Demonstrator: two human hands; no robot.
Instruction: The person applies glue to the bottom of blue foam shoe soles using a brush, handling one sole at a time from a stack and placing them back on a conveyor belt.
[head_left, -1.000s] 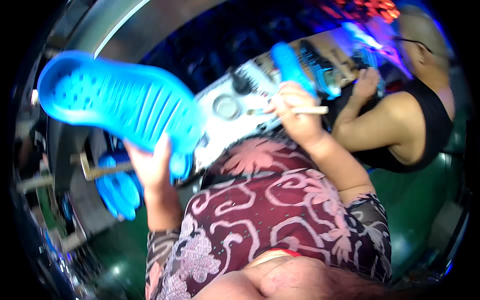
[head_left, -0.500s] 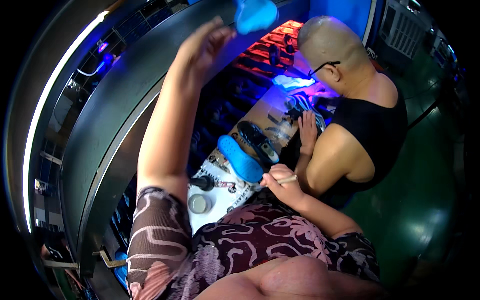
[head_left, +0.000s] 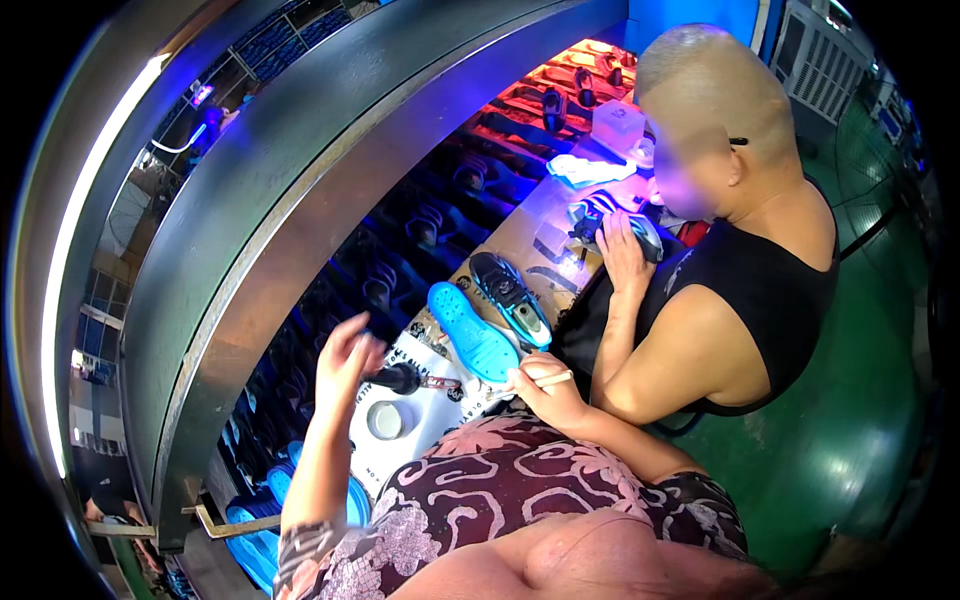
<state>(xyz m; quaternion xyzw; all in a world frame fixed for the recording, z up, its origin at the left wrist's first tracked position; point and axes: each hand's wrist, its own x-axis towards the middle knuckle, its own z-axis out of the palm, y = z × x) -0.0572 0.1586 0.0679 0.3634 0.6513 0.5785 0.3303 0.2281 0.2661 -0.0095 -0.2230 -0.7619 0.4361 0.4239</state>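
My left hand (head_left: 347, 362) is raised over the left side of the work surface, a little blurred, with its fingers loosely bent and apart and nothing in them. My right hand (head_left: 550, 388) closes around a thin brush-like tool with a pale handle (head_left: 554, 378), its working end hidden. Just beside that hand lies a bright blue shoe sole (head_left: 470, 332), tread or inner side not certain. Behind the sole rests a black shoe upper (head_left: 508, 292) with blue trim. Close to my left hand are a dark-handled tool (head_left: 398, 378) and a round pale cup (head_left: 388, 420).
A co-worker in a black sleeveless top (head_left: 745, 300) sits at the right, hands on a dark striped shoe (head_left: 625, 232). A long dark machine housing (head_left: 300, 160) curves along the left, above rows of shoes. More blue soles (head_left: 255, 535) lie at lower left.
My left hand has come down and toward me from the machine top; the blue piece beside it is out of view. The co-worker's head has shifted right. My right hand stays by the sole.
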